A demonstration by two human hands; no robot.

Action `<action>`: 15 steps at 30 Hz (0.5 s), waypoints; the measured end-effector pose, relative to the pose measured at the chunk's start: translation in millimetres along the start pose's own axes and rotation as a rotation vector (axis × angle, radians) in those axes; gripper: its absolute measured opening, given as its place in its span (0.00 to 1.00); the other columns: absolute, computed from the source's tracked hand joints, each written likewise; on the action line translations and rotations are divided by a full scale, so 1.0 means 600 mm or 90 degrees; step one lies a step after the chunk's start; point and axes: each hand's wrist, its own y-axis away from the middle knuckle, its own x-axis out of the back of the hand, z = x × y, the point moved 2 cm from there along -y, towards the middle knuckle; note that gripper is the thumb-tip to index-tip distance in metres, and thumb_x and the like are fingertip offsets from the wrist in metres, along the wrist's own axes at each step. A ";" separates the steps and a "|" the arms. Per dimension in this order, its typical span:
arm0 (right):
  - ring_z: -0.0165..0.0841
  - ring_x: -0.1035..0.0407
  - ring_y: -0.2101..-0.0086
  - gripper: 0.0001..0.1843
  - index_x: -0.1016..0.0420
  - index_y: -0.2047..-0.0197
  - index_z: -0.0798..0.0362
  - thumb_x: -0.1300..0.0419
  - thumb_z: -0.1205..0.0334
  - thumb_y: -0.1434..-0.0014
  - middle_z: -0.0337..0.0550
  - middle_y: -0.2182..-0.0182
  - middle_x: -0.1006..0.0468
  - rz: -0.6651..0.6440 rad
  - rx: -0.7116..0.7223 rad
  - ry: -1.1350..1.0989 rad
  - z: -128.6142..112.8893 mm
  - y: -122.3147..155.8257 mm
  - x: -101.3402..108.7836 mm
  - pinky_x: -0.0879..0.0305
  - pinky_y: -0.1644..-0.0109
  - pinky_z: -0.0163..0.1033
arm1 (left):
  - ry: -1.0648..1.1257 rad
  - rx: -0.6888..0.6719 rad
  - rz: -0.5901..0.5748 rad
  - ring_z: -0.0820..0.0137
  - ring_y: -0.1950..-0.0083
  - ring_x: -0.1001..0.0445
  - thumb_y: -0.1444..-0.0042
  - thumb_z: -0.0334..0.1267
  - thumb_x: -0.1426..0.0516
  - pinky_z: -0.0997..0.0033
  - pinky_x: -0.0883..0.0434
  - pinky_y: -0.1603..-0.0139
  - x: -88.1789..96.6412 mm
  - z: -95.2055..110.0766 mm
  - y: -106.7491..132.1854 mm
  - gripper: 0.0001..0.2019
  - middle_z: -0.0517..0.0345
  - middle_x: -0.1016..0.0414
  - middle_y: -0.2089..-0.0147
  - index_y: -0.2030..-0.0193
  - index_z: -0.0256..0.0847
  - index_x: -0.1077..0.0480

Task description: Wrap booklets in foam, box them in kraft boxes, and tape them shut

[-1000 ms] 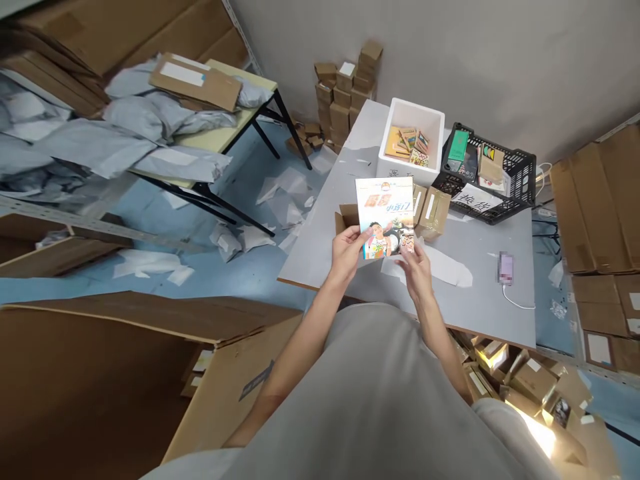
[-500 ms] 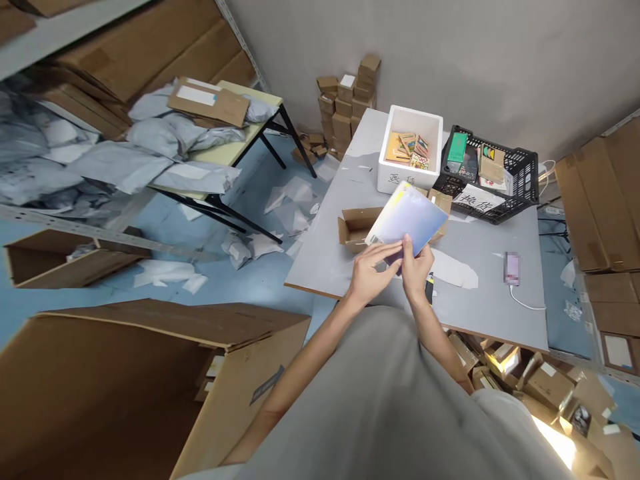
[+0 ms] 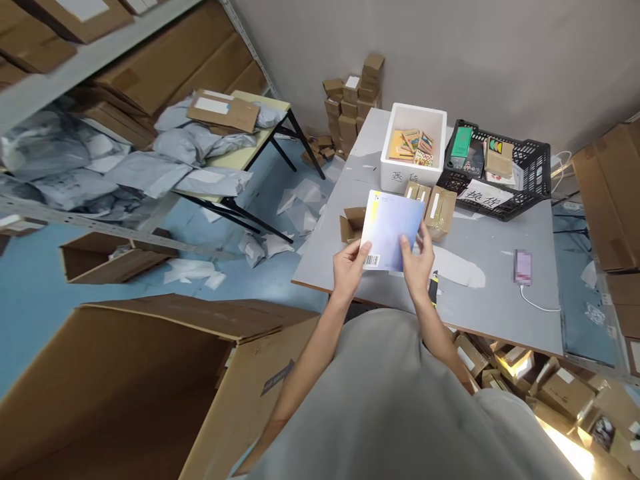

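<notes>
Between my two hands is a thin book (image 3: 391, 229) with a pale blue-violet cover, a yellow strip at its upper left and a barcode at its lower left. My left hand (image 3: 350, 269) pinches the lower left edge, thumb on the cover. On the right edge my right hand (image 3: 419, 260) grips with its thumb on the cover and fingers behind. Partly behind the book stands an open cardboard box (image 3: 351, 225). Two small taped boxes (image 3: 440, 212) sit just beyond its right side. A yellow and black box cutter (image 3: 433, 289) lies near my right wrist.
A white foam box (image 3: 414, 175) and a black crate (image 3: 537, 175) holding small goods stand at the table's back. A phone (image 3: 523, 268) on a cable lies at right. A large open carton (image 3: 280, 353) is at my left; grey parcels (image 3: 150, 172) fill the side table and shelf.
The book has turned from a slant to nearly upright, its cover facing me. My left hand has moved from its bottom edge to the lower left corner. The view has shifted slightly left.
</notes>
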 end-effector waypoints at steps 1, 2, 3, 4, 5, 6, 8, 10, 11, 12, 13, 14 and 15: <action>0.49 0.32 0.27 0.38 0.23 0.27 0.48 0.33 0.34 0.30 0.54 0.30 0.21 0.006 0.012 0.004 -0.005 0.008 -0.004 0.33 0.21 0.61 | -0.026 -0.028 0.029 0.61 0.57 0.15 0.40 0.66 0.28 0.63 0.18 0.53 -0.003 0.001 0.005 0.28 0.54 0.11 0.57 0.50 0.42 0.10; 0.49 0.34 0.25 0.40 0.26 0.24 0.47 0.32 0.34 0.30 0.54 0.27 0.24 -0.007 0.017 0.002 -0.011 0.017 -0.010 0.34 0.20 0.62 | -0.054 -0.063 0.055 0.59 0.54 0.14 0.38 0.65 0.30 0.61 0.18 0.48 -0.006 0.003 0.009 0.26 0.53 0.10 0.54 0.49 0.43 0.10; 0.49 0.33 0.25 0.42 0.27 0.23 0.47 0.31 0.34 0.31 0.54 0.26 0.24 -0.040 0.013 -0.006 -0.017 0.027 -0.018 0.31 0.21 0.61 | -0.083 -0.102 0.073 0.57 0.49 0.13 0.35 0.63 0.31 0.57 0.18 0.42 -0.011 0.005 0.014 0.24 0.52 0.10 0.51 0.49 0.44 0.10; 0.50 0.30 0.27 0.42 0.25 0.23 0.48 0.30 0.34 0.32 0.54 0.27 0.23 -0.086 0.003 -0.019 -0.023 0.037 -0.027 0.28 0.24 0.59 | -0.112 -0.142 0.078 0.54 0.44 0.13 0.33 0.61 0.32 0.54 0.19 0.36 -0.016 0.007 0.019 0.22 0.51 0.10 0.47 0.48 0.46 0.10; 0.50 0.25 0.31 0.41 0.23 0.25 0.49 0.29 0.34 0.32 0.54 0.29 0.20 -0.127 -0.011 -0.036 -0.028 0.045 -0.035 0.24 0.27 0.57 | -0.138 -0.179 0.069 0.52 0.39 0.14 0.31 0.59 0.32 0.50 0.21 0.31 -0.021 0.009 0.025 0.20 0.50 0.10 0.44 0.46 0.47 0.10; 0.50 0.22 0.34 0.40 0.20 0.27 0.50 0.30 0.34 0.32 0.53 0.32 0.17 -0.156 -0.025 -0.053 -0.031 0.049 -0.042 0.21 0.29 0.55 | -0.160 -0.207 0.045 0.50 0.35 0.16 0.31 0.57 0.32 0.47 0.23 0.27 -0.026 0.011 0.029 0.18 0.48 0.11 0.41 0.45 0.48 0.11; 0.49 0.19 0.38 0.36 0.16 0.32 0.49 0.34 0.32 0.29 0.51 0.38 0.13 -0.159 -0.050 -0.080 -0.030 0.046 -0.046 0.20 0.32 0.54 | -0.172 -0.219 -0.047 0.49 0.28 0.20 0.32 0.55 0.31 0.45 0.24 0.25 -0.029 0.013 0.035 0.19 0.47 0.14 0.34 0.40 0.50 0.13; 0.49 0.16 0.42 0.35 0.13 0.35 0.49 0.36 0.30 0.28 0.50 0.43 0.10 -0.127 -0.075 -0.091 -0.019 0.029 -0.040 0.18 0.34 0.55 | -0.146 -0.182 -0.118 0.50 0.25 0.23 0.33 0.56 0.30 0.48 0.22 0.27 -0.018 0.013 0.031 0.26 0.46 0.20 0.27 0.32 0.51 0.17; 0.49 0.16 0.44 0.36 0.13 0.35 0.49 0.36 0.29 0.29 0.50 0.44 0.09 -0.113 -0.088 -0.095 -0.012 0.019 -0.036 0.17 0.36 0.56 | -0.133 -0.159 -0.116 0.50 0.24 0.24 0.34 0.57 0.30 0.50 0.21 0.27 -0.006 0.013 0.025 0.30 0.45 0.22 0.24 0.29 0.51 0.20; 0.50 0.15 0.46 0.37 0.13 0.35 0.50 0.35 0.29 0.30 0.50 0.45 0.09 -0.108 -0.101 -0.100 -0.004 0.010 -0.033 0.16 0.38 0.56 | -0.126 -0.136 -0.091 0.50 0.24 0.24 0.35 0.58 0.29 0.52 0.21 0.28 0.009 0.013 0.015 0.32 0.45 0.24 0.23 0.28 0.50 0.21; 0.50 0.14 0.47 0.38 0.14 0.34 0.50 0.34 0.28 0.31 0.50 0.45 0.09 -0.110 -0.113 -0.108 0.004 0.003 -0.030 0.15 0.40 0.57 | -0.120 -0.109 -0.059 0.50 0.25 0.23 0.37 0.59 0.28 0.53 0.21 0.28 0.025 0.012 0.004 0.34 0.44 0.23 0.24 0.29 0.48 0.21; 0.50 0.14 0.48 0.40 0.14 0.33 0.50 0.33 0.28 0.32 0.51 0.44 0.09 -0.119 -0.123 -0.121 0.009 -0.002 -0.029 0.15 0.42 0.57 | -0.110 -0.074 -0.037 0.50 0.27 0.21 0.39 0.62 0.27 0.54 0.20 0.30 0.040 0.011 -0.008 0.34 0.43 0.21 0.26 0.32 0.46 0.19; 0.50 0.14 0.49 0.40 0.14 0.33 0.50 0.33 0.27 0.33 0.51 0.44 0.09 -0.129 -0.130 -0.135 0.013 -0.005 -0.029 0.14 0.43 0.57 | -0.089 -0.029 -0.037 0.49 0.30 0.18 0.41 0.64 0.27 0.54 0.18 0.32 0.052 0.008 -0.021 0.34 0.42 0.18 0.30 0.36 0.44 0.16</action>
